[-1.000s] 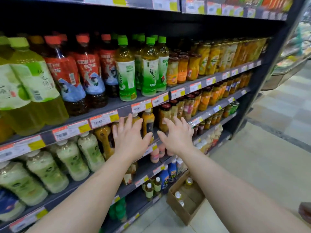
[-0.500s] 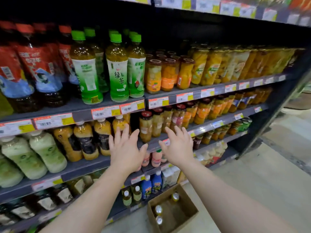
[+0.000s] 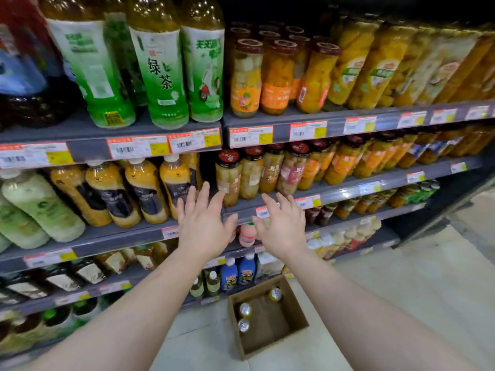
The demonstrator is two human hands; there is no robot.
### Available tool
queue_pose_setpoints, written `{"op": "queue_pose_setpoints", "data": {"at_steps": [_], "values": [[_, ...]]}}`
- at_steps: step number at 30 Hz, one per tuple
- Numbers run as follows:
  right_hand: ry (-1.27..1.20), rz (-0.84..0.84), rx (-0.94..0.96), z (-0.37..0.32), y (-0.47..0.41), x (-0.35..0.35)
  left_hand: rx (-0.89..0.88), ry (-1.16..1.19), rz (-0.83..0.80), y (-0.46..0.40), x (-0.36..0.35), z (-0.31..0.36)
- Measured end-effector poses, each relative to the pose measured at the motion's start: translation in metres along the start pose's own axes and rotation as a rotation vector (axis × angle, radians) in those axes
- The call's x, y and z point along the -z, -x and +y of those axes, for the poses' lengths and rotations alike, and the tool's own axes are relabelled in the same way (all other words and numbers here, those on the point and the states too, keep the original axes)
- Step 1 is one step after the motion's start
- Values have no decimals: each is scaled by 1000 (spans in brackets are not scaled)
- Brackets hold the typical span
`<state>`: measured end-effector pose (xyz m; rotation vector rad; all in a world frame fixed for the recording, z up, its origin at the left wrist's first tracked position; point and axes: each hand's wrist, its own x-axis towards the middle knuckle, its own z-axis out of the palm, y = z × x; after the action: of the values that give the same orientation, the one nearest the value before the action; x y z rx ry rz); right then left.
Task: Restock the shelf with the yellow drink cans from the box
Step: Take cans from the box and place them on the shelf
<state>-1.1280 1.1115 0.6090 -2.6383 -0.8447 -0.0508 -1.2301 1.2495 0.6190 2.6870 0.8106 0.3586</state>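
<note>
Yellow drink cans [image 3: 245,309] — only tops visible — stand in box [image 3: 297,334].

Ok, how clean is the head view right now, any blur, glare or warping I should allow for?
Head view: wide-angle warp bows the shelf edges; left-edge bottles are smeared; glare specks dot the green tea bottles; the top is dark; both open hands, left hand and right hand, and the box read clearly.
</note>
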Motion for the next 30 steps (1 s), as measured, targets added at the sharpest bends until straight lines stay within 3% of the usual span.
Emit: {"op": "queue_pose_setpoints", "data": {"at_steps": [4, 17, 24, 30], "values": [[-46, -21, -3, 22, -6, -14, -8, -21, -17, -4, -24, 8], [-96, -156, 241, 121, -16, -90, 228, -10, 18, 17, -126, 40], [-109, -203, 237, 162, -9, -169, 201, -45, 26, 35, -208, 20], [-158, -145, 255, 204, 11, -272, 150, 23, 57, 53, -314, -32]]}}
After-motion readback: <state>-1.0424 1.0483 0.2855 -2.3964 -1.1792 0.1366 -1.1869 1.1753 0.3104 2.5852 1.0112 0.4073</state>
